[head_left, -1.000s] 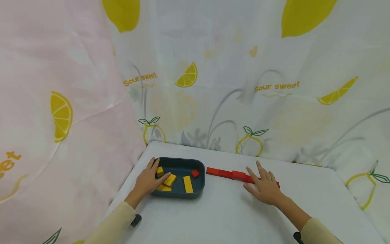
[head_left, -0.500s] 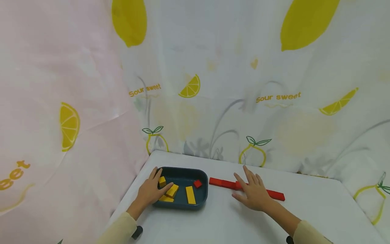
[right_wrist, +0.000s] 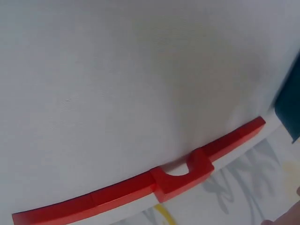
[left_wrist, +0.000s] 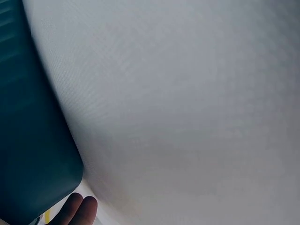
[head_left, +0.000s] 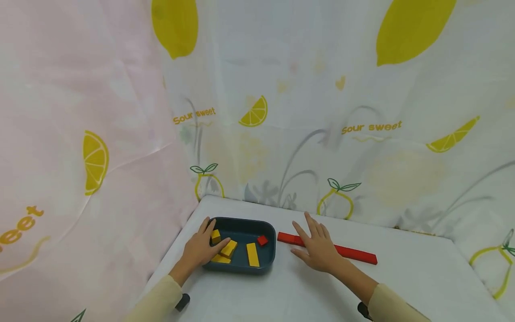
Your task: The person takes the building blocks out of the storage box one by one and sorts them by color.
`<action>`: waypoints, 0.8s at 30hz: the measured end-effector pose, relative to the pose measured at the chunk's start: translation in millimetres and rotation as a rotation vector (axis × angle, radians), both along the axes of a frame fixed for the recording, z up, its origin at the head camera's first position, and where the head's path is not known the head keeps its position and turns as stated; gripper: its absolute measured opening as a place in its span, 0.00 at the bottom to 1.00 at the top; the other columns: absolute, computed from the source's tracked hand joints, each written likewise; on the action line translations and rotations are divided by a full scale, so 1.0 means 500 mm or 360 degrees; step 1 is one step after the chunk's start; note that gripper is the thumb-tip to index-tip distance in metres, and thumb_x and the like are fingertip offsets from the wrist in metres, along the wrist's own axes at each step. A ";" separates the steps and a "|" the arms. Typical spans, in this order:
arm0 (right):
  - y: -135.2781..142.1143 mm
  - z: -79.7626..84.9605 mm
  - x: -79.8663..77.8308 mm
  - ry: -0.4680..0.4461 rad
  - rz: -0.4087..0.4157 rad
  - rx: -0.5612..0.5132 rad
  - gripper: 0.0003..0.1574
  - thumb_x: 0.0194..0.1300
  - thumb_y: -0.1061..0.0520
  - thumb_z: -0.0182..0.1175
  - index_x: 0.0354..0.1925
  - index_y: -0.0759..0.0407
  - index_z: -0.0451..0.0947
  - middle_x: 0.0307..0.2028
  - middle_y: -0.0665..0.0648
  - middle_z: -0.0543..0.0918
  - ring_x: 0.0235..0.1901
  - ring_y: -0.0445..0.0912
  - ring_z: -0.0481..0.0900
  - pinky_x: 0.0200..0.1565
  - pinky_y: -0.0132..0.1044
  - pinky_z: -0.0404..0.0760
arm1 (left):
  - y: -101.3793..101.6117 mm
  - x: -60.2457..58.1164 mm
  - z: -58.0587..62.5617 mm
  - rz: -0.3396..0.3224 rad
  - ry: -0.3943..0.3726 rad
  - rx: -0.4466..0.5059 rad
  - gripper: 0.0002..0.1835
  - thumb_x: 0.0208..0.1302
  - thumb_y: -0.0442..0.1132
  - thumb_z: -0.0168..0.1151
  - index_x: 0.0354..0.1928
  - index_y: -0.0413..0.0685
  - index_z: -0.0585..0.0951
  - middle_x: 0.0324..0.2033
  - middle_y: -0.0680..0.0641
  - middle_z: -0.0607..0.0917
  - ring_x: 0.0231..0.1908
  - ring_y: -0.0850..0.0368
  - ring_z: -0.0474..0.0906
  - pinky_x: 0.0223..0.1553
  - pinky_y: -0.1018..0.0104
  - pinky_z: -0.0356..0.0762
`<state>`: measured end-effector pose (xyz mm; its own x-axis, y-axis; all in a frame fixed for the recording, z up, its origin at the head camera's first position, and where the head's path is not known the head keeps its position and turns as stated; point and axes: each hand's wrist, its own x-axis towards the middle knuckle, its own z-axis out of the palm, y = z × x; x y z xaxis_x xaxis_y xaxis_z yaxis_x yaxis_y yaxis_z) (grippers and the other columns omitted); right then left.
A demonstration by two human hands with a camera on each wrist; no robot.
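A dark teal tray stands on the white table, with several yellow blocks and a small red block inside. My left hand lies over its left end, fingers at the rim and thumb reaching over the inside. Two fingertips show beside the tray's outer corner in the left wrist view. To the right of the tray runs a row of red blocks, placed end to end. Above this row my right hand is spread, holding nothing. One red block with a curved notch shows mid-row in the right wrist view.
A cloth wall printed with lemons rises behind the table, and another pinkish cloth closes off the left side. White tabletop lies in front of the tray and the row.
My right hand has moved left along the red row, uncovering its right end. The left hand stays at the tray. The head view has shifted slightly, and the blocks keep their arrangement.
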<state>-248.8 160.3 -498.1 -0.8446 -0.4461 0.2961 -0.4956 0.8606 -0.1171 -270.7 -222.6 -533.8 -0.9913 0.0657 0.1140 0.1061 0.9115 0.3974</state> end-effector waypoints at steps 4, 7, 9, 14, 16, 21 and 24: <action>-0.033 0.017 -0.001 -0.0086 0.0018 -0.0024 0.50 0.64 0.37 0.63 0.76 0.49 0.57 0.77 0.67 0.45 0.71 0.64 0.55 0.68 0.66 0.59 | 0.003 -0.003 0.002 0.0011 -0.0019 0.0006 0.57 0.57 0.79 0.49 0.77 0.46 0.57 0.77 0.38 0.52 0.63 0.29 0.70 0.60 0.35 0.71; -0.062 0.025 -0.002 -0.0148 0.0045 -0.0055 0.51 0.63 0.36 0.64 0.76 0.48 0.56 0.78 0.65 0.44 0.73 0.62 0.53 0.69 0.65 0.60 | 0.003 -0.004 0.000 0.0016 -0.0032 -0.0002 0.58 0.56 0.80 0.50 0.77 0.46 0.56 0.77 0.39 0.52 0.63 0.30 0.70 0.60 0.35 0.70; -0.081 0.027 -0.002 -0.0178 0.0057 -0.0071 0.51 0.63 0.36 0.64 0.76 0.47 0.55 0.78 0.64 0.44 0.73 0.61 0.53 0.69 0.64 0.60 | 0.003 -0.004 0.000 0.0007 -0.0033 -0.0011 0.58 0.56 0.80 0.50 0.77 0.46 0.57 0.77 0.38 0.52 0.63 0.30 0.70 0.60 0.36 0.71; -0.135 0.029 -0.006 -0.0221 0.0083 -0.0109 0.50 0.64 0.37 0.63 0.76 0.48 0.56 0.78 0.64 0.45 0.73 0.61 0.55 0.68 0.62 0.65 | -0.001 -0.009 0.008 -0.0013 -0.0004 -0.0026 0.57 0.56 0.80 0.50 0.77 0.46 0.57 0.77 0.39 0.53 0.61 0.31 0.72 0.59 0.38 0.73; -0.154 0.028 -0.007 -0.0246 0.0120 -0.0142 0.50 0.65 0.38 0.63 0.76 0.49 0.55 0.78 0.65 0.45 0.73 0.63 0.56 0.66 0.62 0.68 | -0.003 -0.008 0.009 -0.0014 -0.0002 -0.0026 0.57 0.56 0.79 0.51 0.76 0.46 0.58 0.77 0.39 0.54 0.61 0.32 0.73 0.59 0.38 0.73; -0.186 0.023 -0.012 -0.0329 0.0232 -0.0188 0.49 0.67 0.39 0.61 0.76 0.50 0.52 0.78 0.65 0.43 0.72 0.64 0.57 0.60 0.59 0.75 | -0.006 0.000 0.003 0.0001 -0.0034 -0.0005 0.56 0.57 0.78 0.52 0.76 0.45 0.58 0.77 0.38 0.54 0.60 0.31 0.73 0.58 0.37 0.73; -0.188 0.015 -0.016 -0.0413 0.0232 -0.0255 0.48 0.68 0.40 0.61 0.76 0.52 0.52 0.77 0.67 0.43 0.72 0.64 0.57 0.58 0.59 0.77 | -0.004 -0.002 0.002 0.0006 -0.0026 -0.0001 0.57 0.56 0.79 0.52 0.77 0.46 0.58 0.77 0.39 0.54 0.61 0.31 0.72 0.59 0.37 0.73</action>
